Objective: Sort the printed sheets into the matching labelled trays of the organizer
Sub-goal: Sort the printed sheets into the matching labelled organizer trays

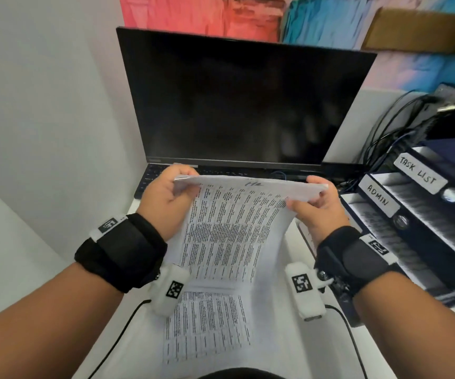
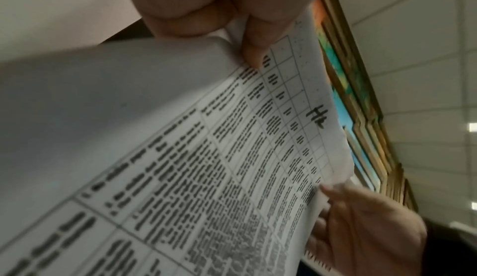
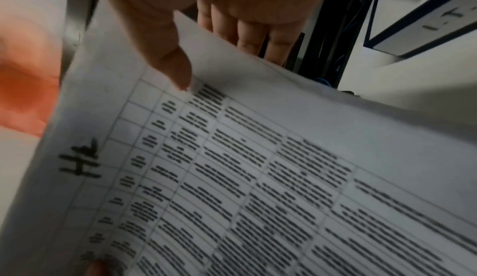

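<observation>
A printed sheet (image 1: 226,228) with a dense table and a handwritten "HR" (image 1: 253,184) at its top is held up over the desk. My left hand (image 1: 171,187) pinches its top left corner, and my right hand (image 1: 313,201) pinches the top right corner. In the left wrist view the left thumb (image 2: 255,42) presses on the sheet (image 2: 206,158). The right wrist view shows the right thumb (image 3: 170,62) on the sheet (image 3: 258,178). More printed sheets (image 1: 207,324) lie flat beneath. The dark organizer (image 1: 439,242) stands at the right, its trays labelled "TASK LIST" (image 1: 419,173) and "ADMIN" (image 1: 379,196).
A dark monitor (image 1: 242,105) stands straight ahead with a keyboard (image 1: 150,176) under it. Black cables (image 1: 385,138) hang behind the organizer. A white partition closes the left side. A cardboard box (image 1: 423,28) sits high at the back right.
</observation>
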`<act>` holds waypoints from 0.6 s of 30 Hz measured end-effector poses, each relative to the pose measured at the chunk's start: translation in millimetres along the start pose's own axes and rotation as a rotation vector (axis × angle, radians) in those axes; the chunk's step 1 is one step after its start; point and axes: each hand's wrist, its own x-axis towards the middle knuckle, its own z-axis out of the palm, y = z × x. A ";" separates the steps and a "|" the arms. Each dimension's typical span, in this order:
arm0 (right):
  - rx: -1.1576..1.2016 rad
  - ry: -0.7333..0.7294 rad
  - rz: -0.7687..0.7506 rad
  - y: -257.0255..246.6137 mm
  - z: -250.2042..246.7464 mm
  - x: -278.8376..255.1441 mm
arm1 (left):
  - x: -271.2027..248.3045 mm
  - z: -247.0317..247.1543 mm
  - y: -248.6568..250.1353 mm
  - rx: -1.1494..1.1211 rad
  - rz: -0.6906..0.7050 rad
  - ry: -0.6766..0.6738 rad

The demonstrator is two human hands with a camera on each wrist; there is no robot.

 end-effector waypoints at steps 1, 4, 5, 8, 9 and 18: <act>-0.015 -0.015 -0.018 -2.6 -0.5 0.3 | -0.6 -0.1 3.4 -0.045 -0.007 0.020; -0.111 -0.037 -0.086 -13.6 -0.9 -1.7 | -2.0 1.1 12.7 -0.186 -0.048 0.054; -0.123 -0.031 -0.108 -17.1 -1.1 -2.4 | -2.2 1.4 15.4 -0.201 -0.059 0.060; -0.141 -0.003 -0.172 -26.5 -1.1 -7.2 | -2.3 2.5 21.2 -0.142 -0.058 0.093; -0.149 0.004 -0.197 -28.5 -1.1 -8.3 | -2.4 3.2 23.1 -0.143 -0.056 0.106; -0.331 -0.011 -0.262 -19.7 -1.7 -13.5 | -9.7 15.0 9.8 -0.006 -0.137 0.076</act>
